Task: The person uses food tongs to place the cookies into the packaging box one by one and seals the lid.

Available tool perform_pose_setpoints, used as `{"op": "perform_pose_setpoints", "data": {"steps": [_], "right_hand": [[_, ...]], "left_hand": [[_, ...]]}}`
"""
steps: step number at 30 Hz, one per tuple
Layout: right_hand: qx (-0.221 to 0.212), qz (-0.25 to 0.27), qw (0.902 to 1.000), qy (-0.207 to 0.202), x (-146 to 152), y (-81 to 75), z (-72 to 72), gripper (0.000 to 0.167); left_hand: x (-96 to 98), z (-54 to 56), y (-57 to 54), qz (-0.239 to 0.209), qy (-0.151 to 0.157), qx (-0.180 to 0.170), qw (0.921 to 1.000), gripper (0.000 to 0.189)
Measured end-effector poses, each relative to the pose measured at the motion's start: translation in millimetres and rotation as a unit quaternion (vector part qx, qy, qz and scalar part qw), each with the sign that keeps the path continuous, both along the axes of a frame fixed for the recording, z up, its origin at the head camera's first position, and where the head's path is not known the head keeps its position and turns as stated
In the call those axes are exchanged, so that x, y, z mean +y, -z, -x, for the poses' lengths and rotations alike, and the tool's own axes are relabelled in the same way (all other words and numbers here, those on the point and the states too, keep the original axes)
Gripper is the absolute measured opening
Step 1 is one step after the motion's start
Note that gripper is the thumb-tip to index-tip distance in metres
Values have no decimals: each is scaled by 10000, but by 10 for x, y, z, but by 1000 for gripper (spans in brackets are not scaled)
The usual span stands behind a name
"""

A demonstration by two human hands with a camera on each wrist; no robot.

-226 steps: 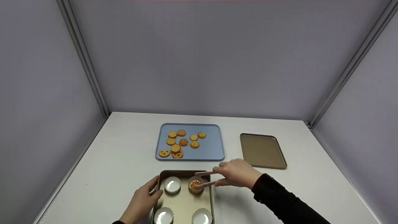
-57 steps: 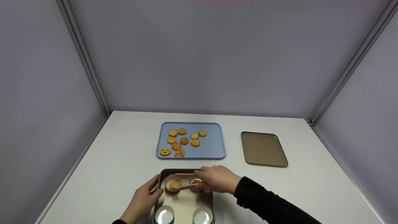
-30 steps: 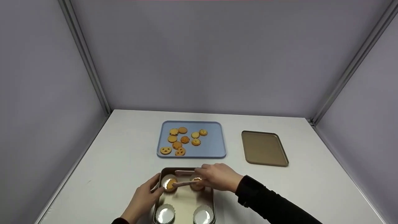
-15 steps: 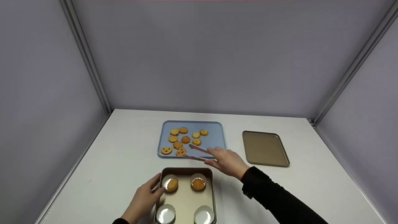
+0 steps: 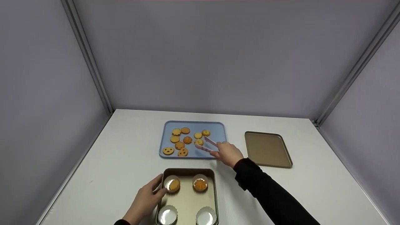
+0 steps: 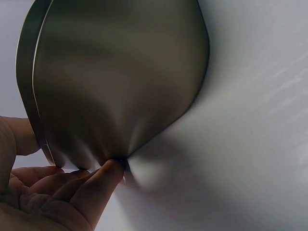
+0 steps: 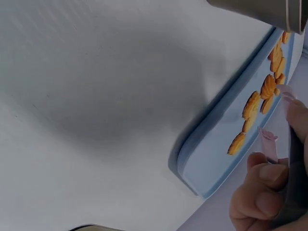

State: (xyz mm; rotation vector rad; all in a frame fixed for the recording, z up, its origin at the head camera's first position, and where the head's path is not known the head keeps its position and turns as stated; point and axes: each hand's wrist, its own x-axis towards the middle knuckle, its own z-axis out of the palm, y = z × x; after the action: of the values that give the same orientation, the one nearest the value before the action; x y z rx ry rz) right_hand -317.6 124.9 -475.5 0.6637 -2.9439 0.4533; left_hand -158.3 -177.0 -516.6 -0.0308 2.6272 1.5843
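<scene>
Parts Out of Sight

In the head view, the lower edge cuts the pan [image 5: 187, 200] and the two near cups [image 5: 167, 215]. The right hand [image 5: 229, 154] hides the back end of the tongs [image 5: 203, 147] and the near right corner of the blue tray [image 5: 216, 130]. Whether they touch a cookie [image 5: 199, 142], one cannot tell. In the left wrist view, the pan's inside is hidden and its top is cut off; the left hand [image 6: 55, 196] is cut at the left edge.

Plain grey walls [image 5: 200, 56], metal corner strips [image 5: 89, 59], white tabletop [image 5: 103, 178]
</scene>
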Motion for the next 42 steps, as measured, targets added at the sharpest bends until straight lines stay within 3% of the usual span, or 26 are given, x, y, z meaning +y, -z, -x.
{"op": "perform_pose_setpoints", "data": {"steps": [8,19,30,35,42], "right_hand": [[-328,-247,9990,189,-39,73,131,39],[-407,-404,9977,353,-233,82,196,35],[-313,-575,9978,126,-304,110,226,26],[52,-579,9978,-307,-142,102,171,25],[1133,-667,9865,-978,120,102,81,27]], "left_hand": [[7,2,-4,-34,3,-19,10000,62],[-13,2,-12,-37,-8,0,10000,62],[-31,-16,-9,31,-58,13,10000,61],[-28,-29,-22,-10,-94,-62,9999,61],[-40,-36,-11,-103,24,-129,9999,62]]}}
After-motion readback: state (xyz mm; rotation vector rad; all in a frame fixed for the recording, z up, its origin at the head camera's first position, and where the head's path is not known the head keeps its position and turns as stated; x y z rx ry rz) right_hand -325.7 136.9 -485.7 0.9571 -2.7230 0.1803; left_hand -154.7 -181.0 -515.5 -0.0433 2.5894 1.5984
